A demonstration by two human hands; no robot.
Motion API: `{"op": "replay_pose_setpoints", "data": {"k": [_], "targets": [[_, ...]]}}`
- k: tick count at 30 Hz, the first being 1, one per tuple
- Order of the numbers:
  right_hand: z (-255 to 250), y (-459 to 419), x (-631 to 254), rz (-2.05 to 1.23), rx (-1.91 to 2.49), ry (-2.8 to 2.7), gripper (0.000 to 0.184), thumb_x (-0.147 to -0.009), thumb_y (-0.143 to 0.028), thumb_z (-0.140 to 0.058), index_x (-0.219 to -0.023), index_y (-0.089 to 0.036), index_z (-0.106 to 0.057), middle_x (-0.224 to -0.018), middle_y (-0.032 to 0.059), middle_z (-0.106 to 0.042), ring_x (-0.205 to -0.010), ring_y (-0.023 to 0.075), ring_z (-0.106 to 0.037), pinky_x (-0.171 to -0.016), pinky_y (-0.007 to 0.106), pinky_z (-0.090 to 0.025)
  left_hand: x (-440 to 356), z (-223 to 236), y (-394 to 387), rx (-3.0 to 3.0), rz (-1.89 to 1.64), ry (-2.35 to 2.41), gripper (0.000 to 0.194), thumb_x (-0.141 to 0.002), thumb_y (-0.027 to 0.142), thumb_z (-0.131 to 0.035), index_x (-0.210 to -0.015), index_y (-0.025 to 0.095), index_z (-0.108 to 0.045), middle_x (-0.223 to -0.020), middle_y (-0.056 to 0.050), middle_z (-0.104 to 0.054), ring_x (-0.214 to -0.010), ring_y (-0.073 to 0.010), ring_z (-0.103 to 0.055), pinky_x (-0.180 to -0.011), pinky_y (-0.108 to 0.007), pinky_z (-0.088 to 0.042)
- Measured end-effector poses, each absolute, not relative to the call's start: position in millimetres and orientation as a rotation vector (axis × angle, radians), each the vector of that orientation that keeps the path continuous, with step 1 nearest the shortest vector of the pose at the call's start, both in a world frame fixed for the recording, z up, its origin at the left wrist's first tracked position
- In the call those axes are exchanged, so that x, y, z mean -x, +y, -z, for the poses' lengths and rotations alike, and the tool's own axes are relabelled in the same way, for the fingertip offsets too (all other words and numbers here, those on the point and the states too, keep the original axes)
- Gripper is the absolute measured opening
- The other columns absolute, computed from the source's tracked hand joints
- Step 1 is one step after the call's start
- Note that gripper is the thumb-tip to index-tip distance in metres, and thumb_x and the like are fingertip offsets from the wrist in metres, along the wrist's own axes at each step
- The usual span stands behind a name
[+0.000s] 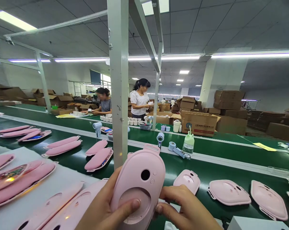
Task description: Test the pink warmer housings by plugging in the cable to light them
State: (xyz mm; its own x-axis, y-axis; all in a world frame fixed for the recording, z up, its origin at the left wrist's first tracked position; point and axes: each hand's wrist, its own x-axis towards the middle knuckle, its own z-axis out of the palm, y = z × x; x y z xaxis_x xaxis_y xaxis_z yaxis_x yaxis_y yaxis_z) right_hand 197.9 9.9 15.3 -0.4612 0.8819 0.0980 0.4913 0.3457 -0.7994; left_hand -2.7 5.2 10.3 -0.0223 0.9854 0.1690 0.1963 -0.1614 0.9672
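A pink plastic casing (155, 166) stands tilted up in front of me. It has a round dark hole, two small round marks, a shallow circular recess and a loop at its top. My left hand (110, 204) is closed around its left side, thumb pressed into the recess. At the lower right edge, my right hand (185, 204) pinches with thumb and forefinger against the casing; some fingertips are hidden behind it. More pink casings (229, 191) lie flat on the green conveyor belt to the right.
Pink casings (65, 147) also lie along the belt at left, some showing coloured parts inside. A white board (70, 172) carries several more. Straight ahead rises a metal post (118, 80). Handheld fans (178, 150) and a green bottle (188, 142) stand beyond. Two people work across the line.
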Motion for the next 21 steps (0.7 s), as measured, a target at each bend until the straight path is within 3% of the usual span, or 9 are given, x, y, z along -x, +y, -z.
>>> {"op": "replay_pose_setpoints", "data": {"k": [3,10,16,21], "targets": [[-14.4,10.5,-198.5,-0.934,1.294,-2.083,0.023,-0.089,-0.035,-0.057,-0.096,-0.021,-0.074,-0.103,0.0067,-0.073,-0.097,0.0290,-0.062,-0.085,0.036,-0.041,3.1,-11.8,5.0,-1.478,-1.276,1.297,0.069,-0.065,0.052,-0.069,-0.126,0.026,-0.054,-0.117,0.000,-0.068,-0.101,-0.0224,-0.064,-0.086,-0.023,-0.051],[-9.9,14.6,-199.9,-0.894,1.220,-2.100,0.018,-0.086,-0.028,-0.063,-0.099,-0.022,-0.074,-0.102,0.0073,-0.072,-0.099,0.0305,-0.057,-0.086,0.038,-0.042,3.3,-11.7,4.6,-1.486,-1.267,1.298,0.066,-0.065,0.046,-0.069,-0.126,0.025,-0.053,-0.117,0.000,-0.069,-0.103,-0.0228,-0.065,-0.087,-0.023,-0.051],[-7.7,17.8,-200.2,-0.856,1.104,-2.112,0.015,-0.085,-0.022,-0.064,-0.097,-0.020,-0.073,-0.101,0.0074,-0.072,-0.107,0.0298,-0.057,-0.102,0.041,-0.033,2.1,-12.2,6.3,-1.455,-1.267,1.275,0.067,-0.064,0.046,-0.070,-0.126,0.026,-0.053,-0.117,0.000,-0.069,-0.103,-0.0238,-0.065,-0.088,-0.025,-0.051],[-7.3,18.0,-199.4,-0.829,1.248,-2.136,0.021,-0.088,-0.032,-0.062,-0.100,-0.020,-0.074,-0.100,0.0102,-0.070,-0.100,0.0308,-0.059,-0.093,0.040,-0.042,0.7,-14.6,5.7,-1.422,-1.232,1.257,0.065,-0.065,0.044,-0.069,-0.125,0.028,-0.052,-0.113,0.003,-0.070,-0.097,-0.0206,-0.066,-0.085,-0.021,-0.050]]}}
